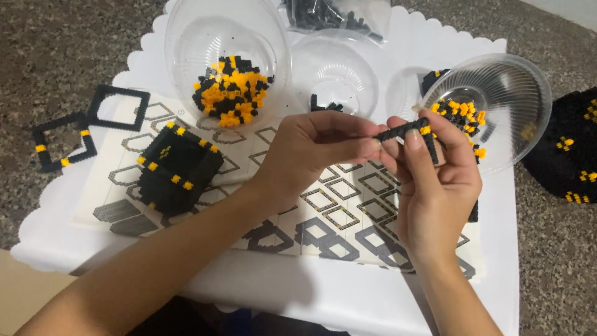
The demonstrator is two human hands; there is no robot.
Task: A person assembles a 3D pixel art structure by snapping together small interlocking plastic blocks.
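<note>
Both my hands hold a thin strip of small black bricks with one orange brick (405, 129) above the white table (348, 292). My left hand (311, 155) pinches its left end between thumb and fingers. My right hand (435, 180) grips its right end, where the strip bends down. A boxy black model with orange studs (176, 169) sits on the printed instruction sheet (348, 205) to the left of my hands.
A clear bowl of black and orange bricks (231, 90) tilts at the back, a nearly empty bowl (333, 74) beside it, another clear bowl (497, 106) on the right. Two square black frames (87, 127) lie at the left edge. A large black model (569, 149) sits on the floor, right.
</note>
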